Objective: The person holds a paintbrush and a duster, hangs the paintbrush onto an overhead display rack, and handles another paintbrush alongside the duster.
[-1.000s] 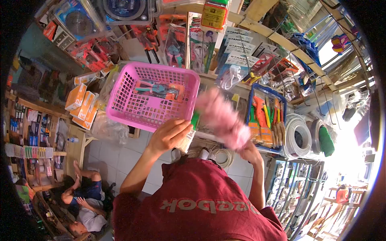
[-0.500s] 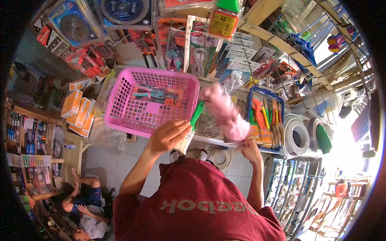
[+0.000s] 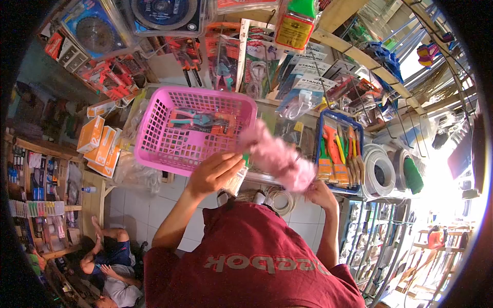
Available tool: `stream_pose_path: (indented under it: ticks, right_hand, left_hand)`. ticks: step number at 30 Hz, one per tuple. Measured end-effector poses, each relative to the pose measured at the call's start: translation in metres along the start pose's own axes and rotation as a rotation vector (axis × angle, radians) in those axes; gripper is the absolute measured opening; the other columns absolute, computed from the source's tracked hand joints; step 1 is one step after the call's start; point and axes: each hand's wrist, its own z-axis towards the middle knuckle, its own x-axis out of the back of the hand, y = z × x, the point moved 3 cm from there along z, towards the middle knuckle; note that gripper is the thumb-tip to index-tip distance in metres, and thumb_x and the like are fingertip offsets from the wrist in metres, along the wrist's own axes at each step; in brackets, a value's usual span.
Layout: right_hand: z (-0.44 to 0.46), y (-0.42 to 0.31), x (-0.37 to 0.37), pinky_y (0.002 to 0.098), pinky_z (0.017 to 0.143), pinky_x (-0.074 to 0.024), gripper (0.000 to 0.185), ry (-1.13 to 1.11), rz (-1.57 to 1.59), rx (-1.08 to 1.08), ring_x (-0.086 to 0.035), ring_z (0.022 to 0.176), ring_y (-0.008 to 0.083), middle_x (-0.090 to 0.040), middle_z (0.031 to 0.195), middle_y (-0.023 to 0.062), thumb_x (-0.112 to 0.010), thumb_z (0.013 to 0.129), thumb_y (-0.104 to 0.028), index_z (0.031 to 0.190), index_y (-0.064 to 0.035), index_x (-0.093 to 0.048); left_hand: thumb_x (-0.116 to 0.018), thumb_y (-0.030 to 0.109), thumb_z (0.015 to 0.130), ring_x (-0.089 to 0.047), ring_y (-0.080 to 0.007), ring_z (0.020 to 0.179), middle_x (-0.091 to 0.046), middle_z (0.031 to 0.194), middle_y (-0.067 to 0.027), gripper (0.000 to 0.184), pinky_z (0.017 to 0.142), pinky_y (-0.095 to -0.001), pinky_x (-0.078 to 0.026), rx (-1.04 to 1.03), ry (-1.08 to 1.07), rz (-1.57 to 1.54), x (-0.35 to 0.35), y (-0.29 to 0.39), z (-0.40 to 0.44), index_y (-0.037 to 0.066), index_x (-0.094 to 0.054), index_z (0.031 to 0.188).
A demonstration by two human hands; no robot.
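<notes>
A person in a maroon shirt (image 3: 257, 251) stands at a packed hardware counter, left hand (image 3: 216, 173) wrapped around a green-handled paintbrush (image 3: 235, 181), right hand (image 3: 322, 195) closed on the base of a fluffy pink duster (image 3: 291, 168). The duster slants from the right hand toward the left, its blurred far end crossing the paintbrush's handle; whether the fibres touch it is hard to tell from here.

That crowding looks like the main hazard: fibres could catch on the paintbrush and twist it loose. With its bristles angled down near the counter's edge, a slackened left grip might send it to the floor tiles (image 3: 169, 205).

Just beyond the left hand, a pink lattice basket (image 3: 205, 93) holds a carded pair of pliers (image 3: 194, 120). A bump from the knuckles, or a snag in the holes, could shift it. Just beyond the right hand, a blue tray (image 3: 339, 116) of packaged brushes (image 3: 334, 151) could be knocked by too wide a swing.
</notes>
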Motion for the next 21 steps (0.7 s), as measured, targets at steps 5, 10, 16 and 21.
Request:
stream_pose_path:
  ticks: [5, 10, 16, 21]
  right_hand:
    - [-0.012, -0.033, 0.000, 0.0270, 0.040, -0.0361, 0.014, -0.028, 0.001, 0.037, -0.047, 0.045, 0.0091, -0.053, 0.056, 0.0018, -0.063, 0.074, -0.013, 0.084, -0.0031, -0.061]
    - [-0.017, -0.034, 0.014, 0.0295, 0.067, -0.0467, 0.021, 0.047, 0.035, -0.358, -0.057, 0.073, 0.0180, -0.059, 0.075, 0.0036, -0.063, 0.072, -0.011, 0.090, -0.0007, -0.061]
    - [-0.018, -0.018, 0.014, 0.0278, 0.053, -0.0423, 0.020, -0.053, -0.052, 0.138, -0.052, 0.060, 0.0104, -0.057, 0.064, 0.0005, -0.065, 0.074, -0.009, 0.093, -0.0025, -0.066]
    - [-0.030, -0.043, 0.021, 0.0315, 0.065, -0.0489, 0.028, -0.111, -0.166, -0.019, -0.060, 0.069, 0.0150, -0.065, 0.074, 0.0099, -0.065, 0.077, -0.017, 0.102, -0.0030, -0.065]
  left_hand:
    - [-0.064, 0.005, 0.070, -0.060, -0.0226, 0.097, -0.061, 0.103, -0.0074, 0.030, 0.082, -0.0336, -0.052, -0.006, 0.054, -0.011, 0.002, 0.003, -0.001, 0.001, -0.065, 0.100]
    - [-0.064, 0.004, 0.070, -0.060, -0.0225, 0.096, -0.062, 0.101, -0.0076, 0.029, 0.082, -0.0336, -0.053, 0.005, 0.053, -0.032, -0.002, 0.007, -0.001, 0.000, -0.065, 0.099]
    - [-0.064, 0.005, 0.070, -0.060, -0.0228, 0.096, -0.062, 0.101, -0.0087, 0.028, 0.081, -0.0333, -0.053, -0.012, 0.060, -0.033, -0.002, 0.009, 0.002, 0.000, -0.065, 0.098]
    - [-0.064, 0.004, 0.072, -0.061, -0.0233, 0.096, -0.062, 0.101, -0.0097, 0.027, 0.080, -0.0337, -0.053, -0.006, 0.053, -0.053, -0.003, 0.011, 0.004, -0.001, -0.066, 0.098]
